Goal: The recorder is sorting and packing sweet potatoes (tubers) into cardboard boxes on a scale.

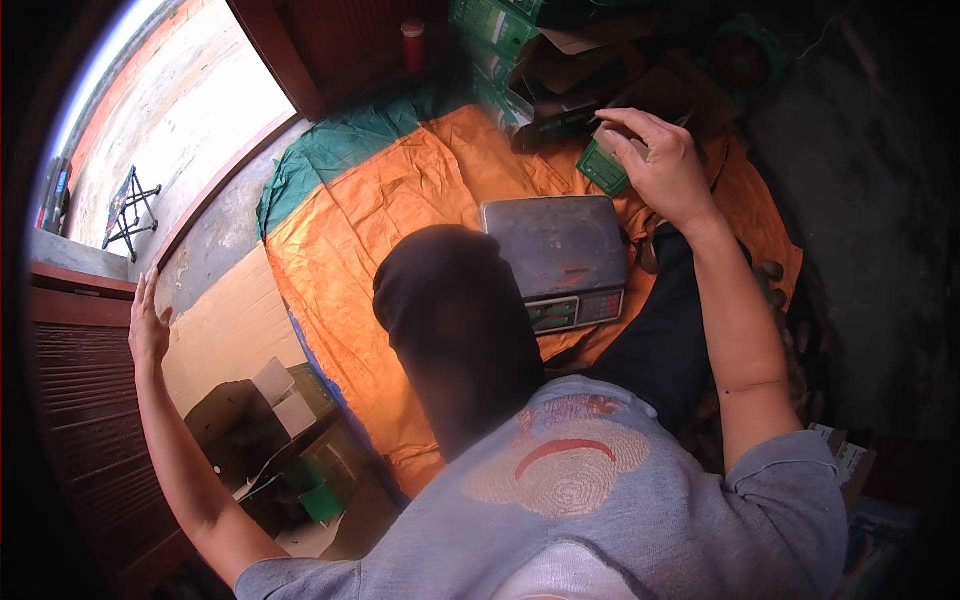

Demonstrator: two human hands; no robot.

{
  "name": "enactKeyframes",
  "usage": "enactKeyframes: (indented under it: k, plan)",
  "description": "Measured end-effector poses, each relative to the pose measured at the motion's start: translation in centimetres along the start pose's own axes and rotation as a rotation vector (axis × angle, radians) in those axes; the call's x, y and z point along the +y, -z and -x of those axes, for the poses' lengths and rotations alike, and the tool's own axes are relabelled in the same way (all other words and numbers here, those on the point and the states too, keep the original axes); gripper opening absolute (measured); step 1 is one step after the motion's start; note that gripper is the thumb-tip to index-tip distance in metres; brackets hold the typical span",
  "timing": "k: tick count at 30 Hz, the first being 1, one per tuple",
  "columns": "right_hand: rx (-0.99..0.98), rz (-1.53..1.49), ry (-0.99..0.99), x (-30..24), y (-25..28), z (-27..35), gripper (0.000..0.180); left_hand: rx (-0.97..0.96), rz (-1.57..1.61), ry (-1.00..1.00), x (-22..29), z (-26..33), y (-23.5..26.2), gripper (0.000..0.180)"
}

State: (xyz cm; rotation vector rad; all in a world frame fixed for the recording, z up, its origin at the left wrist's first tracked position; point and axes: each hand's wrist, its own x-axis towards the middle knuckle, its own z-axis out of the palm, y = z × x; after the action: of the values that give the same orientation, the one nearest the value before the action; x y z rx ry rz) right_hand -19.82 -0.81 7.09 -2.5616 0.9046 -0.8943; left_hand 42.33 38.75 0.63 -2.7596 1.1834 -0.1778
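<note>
I am looking down from the head camera at a person seated on an orange tarpaulin (380, 210) spread over the floor, with a green sheet (340, 150) showing at its far edge. A raised knee in dark trousers (450, 310) fills the middle of the view, and a grey shirt with a red and cream print (570, 470) sits below it.

The right hand (660, 165) is stretched forward — its fingers (625, 122) curl around the top of a small green box (605, 165), which they grip at its upper end. The box sits just beyond the far right corner of a flat digital weighing scale (555, 245) and appears to hang above the tarpaulin rather than rest on the scale. The scale has a bare metal platform and a display strip facing the person.

The left hand (148, 325) is held out wide to the left — fingers spread open, holding nothing, beside a dark red slatted shutter (80, 420).

Beyond the box lies a heap of cardboard and more green boxes (500, 25). At lower left, an open cardboard carton (260, 420) stands on a flattened sheet of cardboard (230, 320).
</note>
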Motion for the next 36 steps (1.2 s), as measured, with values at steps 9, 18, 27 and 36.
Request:
enactKeyframes:
  k: [9,18,27,36]
  plan:
    - [0.159,0.087,-0.344,12.4,12.4,8.1,0.025,0.242,0.495,-0.618,35.3,-4.1,14.7,0.052]
    - [-0.106,0.125,-0.496,22.3,7.4,8.1,0.038,0.041,0.798,-0.611,49.3,-4.8,10.1,0.052]
    - [-0.341,0.473,-0.507,35.8,-4.4,4.2,0.054,-0.059,0.959,-0.413,53.1,-5.7,6.6,0.047]
    - [-0.578,0.761,-0.518,41.7,-10.3,1.3,0.03,0.01,0.746,-0.476,55.9,-4.6,7.8,0.047]
